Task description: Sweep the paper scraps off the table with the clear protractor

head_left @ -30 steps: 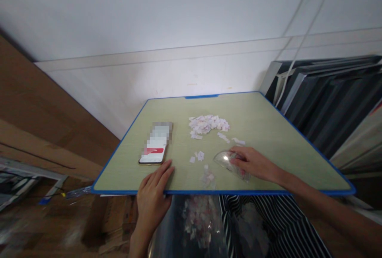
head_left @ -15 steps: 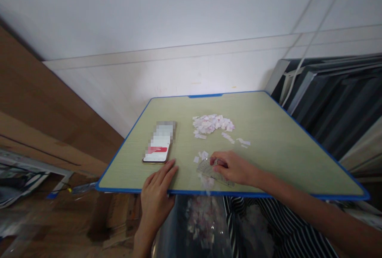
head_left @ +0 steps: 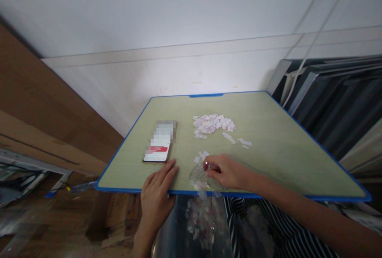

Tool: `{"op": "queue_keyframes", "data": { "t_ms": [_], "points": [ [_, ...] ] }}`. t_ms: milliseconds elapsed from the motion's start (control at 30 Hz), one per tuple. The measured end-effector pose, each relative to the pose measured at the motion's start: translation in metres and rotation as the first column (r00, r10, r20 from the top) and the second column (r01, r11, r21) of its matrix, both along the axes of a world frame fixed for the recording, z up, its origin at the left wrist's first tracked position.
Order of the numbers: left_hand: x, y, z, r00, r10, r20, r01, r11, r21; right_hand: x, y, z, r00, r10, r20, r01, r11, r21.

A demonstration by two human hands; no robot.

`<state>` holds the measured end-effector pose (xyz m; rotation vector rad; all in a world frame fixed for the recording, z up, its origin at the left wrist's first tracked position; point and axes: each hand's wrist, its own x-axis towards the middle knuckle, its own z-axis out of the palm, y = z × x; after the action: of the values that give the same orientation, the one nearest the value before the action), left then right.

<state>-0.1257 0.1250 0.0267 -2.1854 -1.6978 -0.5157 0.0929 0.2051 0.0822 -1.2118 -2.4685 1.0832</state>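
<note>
A clear protractor (head_left: 197,173) is gripped in my right hand (head_left: 228,170), its curved side facing left, low over the table's front edge. Paper scraps (head_left: 200,185) lie at the protractor's edge, and a few hang over the table rim. Just beyond it sit a few more loose scraps (head_left: 201,156). My left hand (head_left: 158,186) rests with fingers outstretched on the front edge of the table (head_left: 283,150), holding nothing. Close beyond those fingertips lies a phone (head_left: 158,154) with its screen lit. Farther back is a heap of small white paper pieces (head_left: 213,123).
Below the front edge is a clear plastic bag or bin (head_left: 203,226) with many paper scraps inside; I cannot tell which. Cardboard (head_left: 59,99) stands at the left. Dark panels (head_left: 343,91) lean at the right, and a white wall (head_left: 179,67) rises behind the table.
My right hand has moved slightly left with the protractor. Scraps by it have shifted toward and over the front edge. My left hand stays in place.
</note>
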Motion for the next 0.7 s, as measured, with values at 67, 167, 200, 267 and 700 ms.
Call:
{"op": "queue_keyframes", "data": {
  "t_ms": [67,167,200,267,700],
  "points": [
    [0.0,0.0,0.0,1.0,0.0,0.001,0.0,1.0,0.004,0.0,0.001,-0.002,1.0,0.012,-0.009,-0.012,1.0,0.007],
    [-0.001,0.0,-0.001,1.0,-0.006,0.001,0.006,1.0,0.002,-0.001,0.001,-0.002,0.999,0.036,-0.015,-0.036,0.999,0.036],
    [-0.001,0.0,-0.002,1.0,-0.005,0.002,0.005,1.0,0.001,-0.002,0.001,-0.002,0.999,0.047,-0.015,-0.047,0.998,0.043],
    [-0.002,0.0,-0.002,1.0,-0.007,0.001,0.007,1.0,-0.001,-0.004,0.001,0.0,0.998,0.068,-0.01,-0.068,0.996,0.051],
    [-0.001,0.001,-0.003,1.0,-0.003,0.019,0.003,1.0,0.009,-0.014,-0.003,0.013,0.939,0.303,0.164,-0.33,0.927,0.18]
  ]
}}
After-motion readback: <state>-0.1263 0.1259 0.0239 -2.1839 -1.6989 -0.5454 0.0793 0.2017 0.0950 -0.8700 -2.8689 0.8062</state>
